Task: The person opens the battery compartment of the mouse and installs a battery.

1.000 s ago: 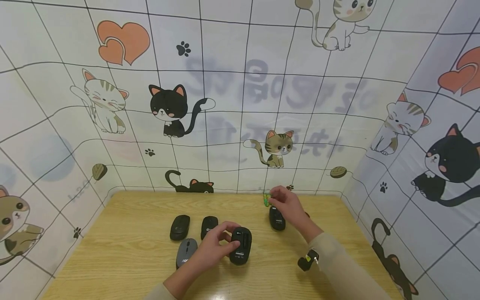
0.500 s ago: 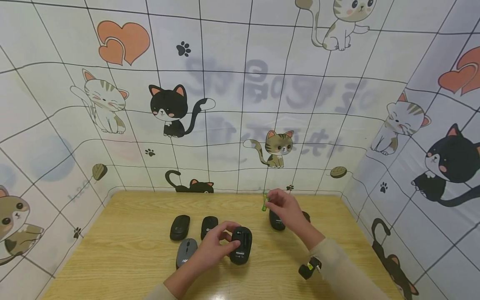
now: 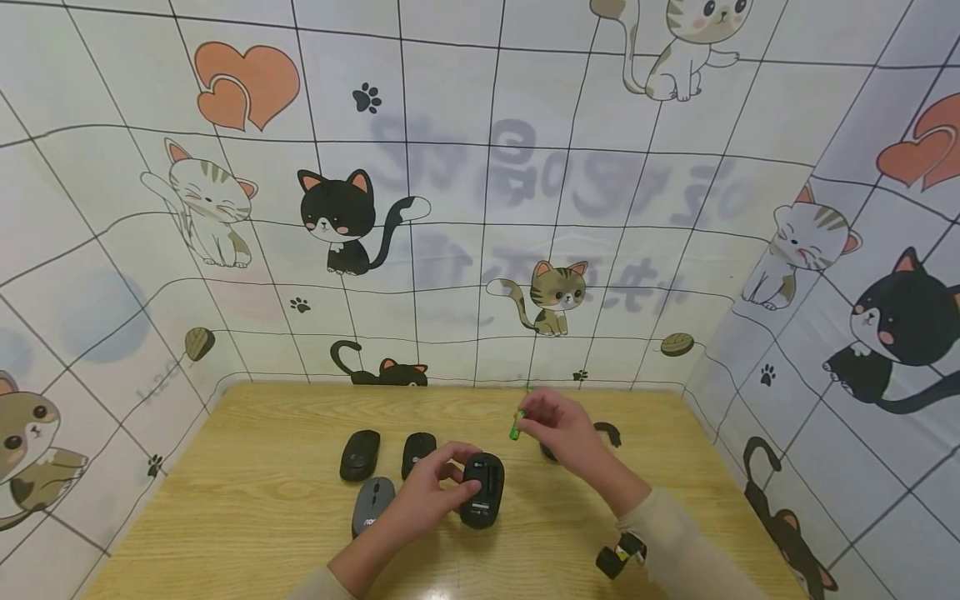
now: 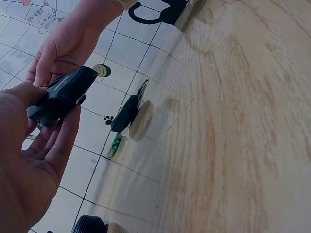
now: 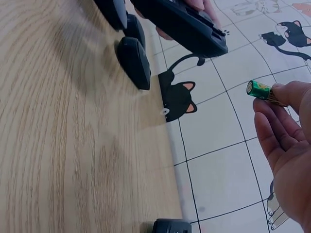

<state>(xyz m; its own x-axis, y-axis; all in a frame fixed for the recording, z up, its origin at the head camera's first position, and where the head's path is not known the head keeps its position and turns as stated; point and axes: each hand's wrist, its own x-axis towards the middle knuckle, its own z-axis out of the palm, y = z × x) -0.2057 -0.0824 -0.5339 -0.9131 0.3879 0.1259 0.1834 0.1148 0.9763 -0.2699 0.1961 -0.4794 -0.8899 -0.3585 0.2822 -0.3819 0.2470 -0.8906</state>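
My left hand (image 3: 429, 500) grips a black computer mouse (image 3: 486, 504) above the table, its underside toward me and a long slot open in it. In the left wrist view the mouse (image 4: 63, 96) appears edge-on between thumb and fingers. To its right and farther back, my right hand (image 3: 566, 437) pinches a green battery (image 3: 516, 428) between thumb and fingertips. The right wrist view shows one end of the battery (image 5: 257, 90) sticking out. Several green batteries (image 4: 115, 144) lie on the table in the left wrist view. The right hand mostly hides another black mouse (image 3: 547, 452).
On the left of the wooden table (image 3: 247, 500) lie a black mouse (image 3: 360, 455), a smaller black mouse (image 3: 418, 450) and a grey mouse (image 3: 372, 502). A curved black piece (image 3: 611, 432) is at the right. Cat-patterned cloth walls (image 3: 450, 250) enclose the back and sides.
My right hand has drawn the green battery left and nearer, toward the held mouse, and now covers most of the mouse behind it. My left hand and its mouse stay almost still.
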